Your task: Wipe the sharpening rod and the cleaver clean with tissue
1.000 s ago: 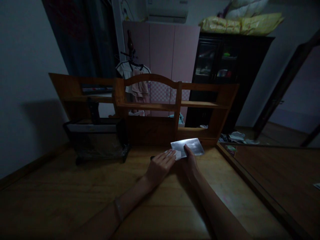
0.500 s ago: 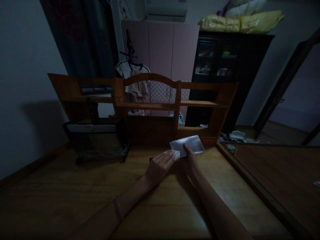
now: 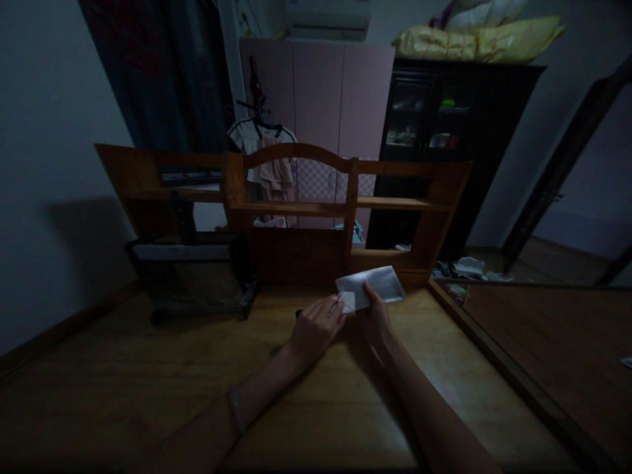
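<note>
Both my arms reach forward over a wooden desk (image 3: 162, 382) in a dim room. My right hand (image 3: 376, 317) pinches the near edge of a shiny silver packet (image 3: 382, 283), holding it tilted just above the desk. My left hand (image 3: 316, 326) is curled, its fingertips pinching a small pale flap (image 3: 348, 301) at the packet's left corner. A thin bracelet (image 3: 235, 409) sits on my left wrist.
A wooden shelf unit (image 3: 296, 204) stands at the desk's back edge. A dark wire basket (image 3: 190, 270) sits at its left. Behind are a pink wardrobe (image 3: 340, 99) and a dark glass cabinet (image 3: 434, 131) with bedding on top. A second wooden surface (image 3: 553, 355) adjoins on the right.
My left fingers have gone from lying flat on the packet's corner to pinching a small pale flap there. The packet has tilted slightly. My right hand has stayed put.
</note>
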`<state>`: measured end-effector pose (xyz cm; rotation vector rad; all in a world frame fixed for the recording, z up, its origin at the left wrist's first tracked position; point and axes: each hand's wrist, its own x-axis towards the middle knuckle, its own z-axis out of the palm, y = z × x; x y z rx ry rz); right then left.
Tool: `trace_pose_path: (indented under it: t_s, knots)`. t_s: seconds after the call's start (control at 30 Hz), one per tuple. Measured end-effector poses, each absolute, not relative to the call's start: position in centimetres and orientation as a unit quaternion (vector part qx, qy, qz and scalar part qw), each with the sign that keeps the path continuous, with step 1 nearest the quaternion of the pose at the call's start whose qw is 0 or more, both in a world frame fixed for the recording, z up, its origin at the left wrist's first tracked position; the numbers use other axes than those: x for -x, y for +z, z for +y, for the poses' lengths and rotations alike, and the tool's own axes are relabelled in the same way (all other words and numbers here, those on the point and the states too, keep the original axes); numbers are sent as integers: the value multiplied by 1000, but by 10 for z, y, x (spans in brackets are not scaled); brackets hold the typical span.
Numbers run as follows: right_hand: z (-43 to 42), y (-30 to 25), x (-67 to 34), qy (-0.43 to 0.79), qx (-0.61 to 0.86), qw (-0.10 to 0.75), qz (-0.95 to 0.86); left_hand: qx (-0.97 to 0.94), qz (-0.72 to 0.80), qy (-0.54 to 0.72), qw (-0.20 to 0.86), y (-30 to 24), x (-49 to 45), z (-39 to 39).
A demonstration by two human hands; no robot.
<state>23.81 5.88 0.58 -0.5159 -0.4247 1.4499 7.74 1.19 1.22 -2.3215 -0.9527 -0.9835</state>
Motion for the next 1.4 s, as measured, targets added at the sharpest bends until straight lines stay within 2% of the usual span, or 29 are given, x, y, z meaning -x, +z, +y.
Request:
trace_pose_path:
  t_s: [0.7, 0.87, 1.13, 1.4]
  knots:
    - [53, 7, -238, 677, 244, 663, -207, 854, -323, -376, 162, 16, -78, 7]
    - [61, 0, -243, 668, 229, 676, -208, 860, -303, -371, 175, 16, -77, 11]
    - [63, -2, -242, 651, 255, 681, -216, 859, -313, -384, 128, 17, -76, 11]
    - [56, 9, -241, 688, 225, 666, -179, 890, -240, -355, 153, 18, -60, 18]
